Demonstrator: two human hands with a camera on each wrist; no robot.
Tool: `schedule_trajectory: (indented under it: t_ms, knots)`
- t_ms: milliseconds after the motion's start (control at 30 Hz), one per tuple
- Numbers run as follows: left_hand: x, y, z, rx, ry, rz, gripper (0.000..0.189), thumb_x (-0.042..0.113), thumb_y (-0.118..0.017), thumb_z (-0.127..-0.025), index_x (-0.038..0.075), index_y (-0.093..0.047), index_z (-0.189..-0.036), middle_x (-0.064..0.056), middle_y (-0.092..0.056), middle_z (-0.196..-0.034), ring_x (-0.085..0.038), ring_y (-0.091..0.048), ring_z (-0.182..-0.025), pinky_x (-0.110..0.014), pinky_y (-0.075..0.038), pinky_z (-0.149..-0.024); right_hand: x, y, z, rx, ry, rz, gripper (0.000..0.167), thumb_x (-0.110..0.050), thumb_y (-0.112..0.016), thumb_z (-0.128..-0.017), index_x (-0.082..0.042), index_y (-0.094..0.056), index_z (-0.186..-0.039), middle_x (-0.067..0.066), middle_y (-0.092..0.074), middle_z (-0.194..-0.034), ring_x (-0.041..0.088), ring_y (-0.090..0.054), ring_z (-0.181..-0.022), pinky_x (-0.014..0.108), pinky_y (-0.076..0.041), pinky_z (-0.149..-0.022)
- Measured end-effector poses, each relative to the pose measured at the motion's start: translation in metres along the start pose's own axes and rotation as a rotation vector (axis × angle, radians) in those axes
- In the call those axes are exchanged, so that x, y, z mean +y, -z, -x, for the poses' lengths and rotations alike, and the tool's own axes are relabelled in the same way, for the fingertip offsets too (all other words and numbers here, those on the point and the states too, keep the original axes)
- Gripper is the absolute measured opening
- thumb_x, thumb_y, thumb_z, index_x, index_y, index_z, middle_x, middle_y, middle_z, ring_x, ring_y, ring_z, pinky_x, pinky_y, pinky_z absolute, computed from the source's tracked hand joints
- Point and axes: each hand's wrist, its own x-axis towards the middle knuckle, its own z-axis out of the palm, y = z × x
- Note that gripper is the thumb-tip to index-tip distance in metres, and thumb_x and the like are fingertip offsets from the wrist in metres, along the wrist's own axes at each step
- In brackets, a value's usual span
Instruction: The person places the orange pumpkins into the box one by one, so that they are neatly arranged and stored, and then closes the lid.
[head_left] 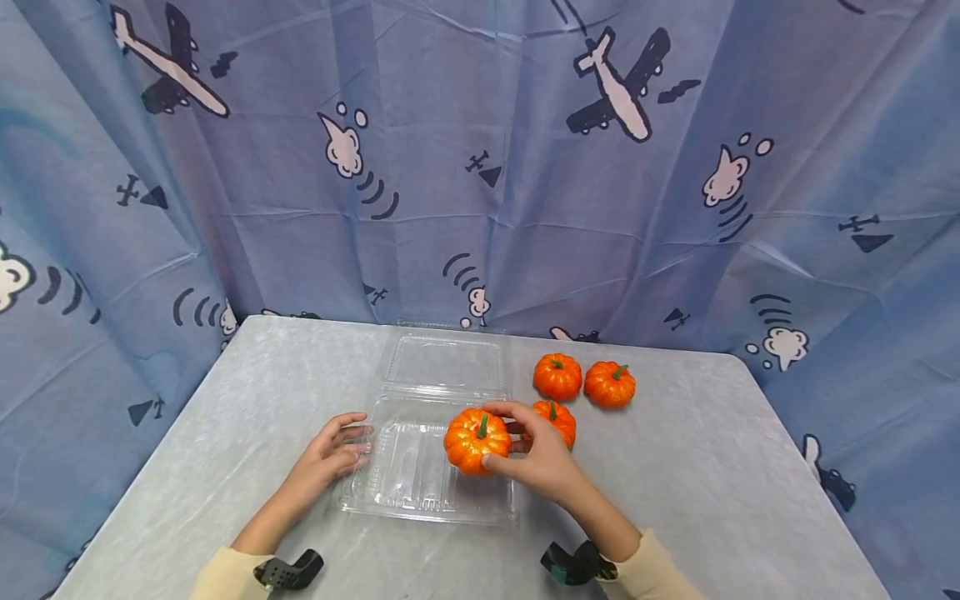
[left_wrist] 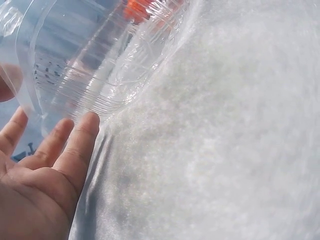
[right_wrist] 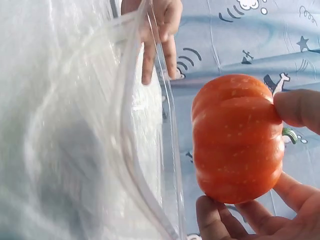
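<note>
Brightly orange pumpkin [head_left: 467, 442], ribbed, glossy, green-stemmed

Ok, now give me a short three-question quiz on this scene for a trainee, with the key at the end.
1. How many orange pumpkins sit on the table to the right of the clear plastic clamshell?
2. True or false: the clamshell's lid is folded open.
3. The right hand grips: A, the lid; B, an orange pumpkin; C, nothing.

Key: 1, three; 2, true; 3, B.
</note>
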Motion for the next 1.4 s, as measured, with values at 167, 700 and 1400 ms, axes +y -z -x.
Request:
schedule_trajectory:
  t_ms: [167,700,1400]
  knots:
    - [0.0,0.0,0.0,0.0,0.001,0.001,0.059,-0.001,-0.051,-0.089,0.0,-0.031,-0.144,-0.031,-0.039,-0.142,-0.038,-0.052,-0.121,-0.025,-0.052,-0.091,0.0,-0.017,-0.005,-0.001,-0.007,0.031,0.057,-0.011,-0.079,-0.073,-0.012,-0.058,-0.127,0.013,-0.058,-0.127,0.029,-0.06,-0.098,0.028,-0.054,-0.082]
    - [-0.002,0.001,-0.001,-0.008,-0.007,0.029,0.057,-0.003,-0.05,-0.089,0.0,-0.031,-0.143,-0.032,-0.039,-0.142,-0.038,-0.053,-0.12,-0.026,-0.052,-0.091,-0.002,-0.068,-0.02,-0.024,0.003,0.157,0.058,-0.013,-0.081,-0.07,-0.012,-0.059,-0.124,0.011,-0.059,-0.121,0.026,-0.06,-0.098,0.029,-0.055,-0.077]
    - [-0.002,0.002,0.0,-0.027,0.002,0.042,0.057,-0.001,-0.049,-0.09,0.002,-0.03,-0.144,-0.032,-0.038,-0.143,-0.025,-0.057,-0.116,-0.025,-0.052,-0.091,0.005,-0.103,-0.034,-0.091,-0.028,0.287,0.055,-0.014,-0.081,-0.069,-0.007,-0.059,-0.119,0.009,-0.06,-0.114,0.025,-0.062,-0.099,0.03,-0.054,-0.084]
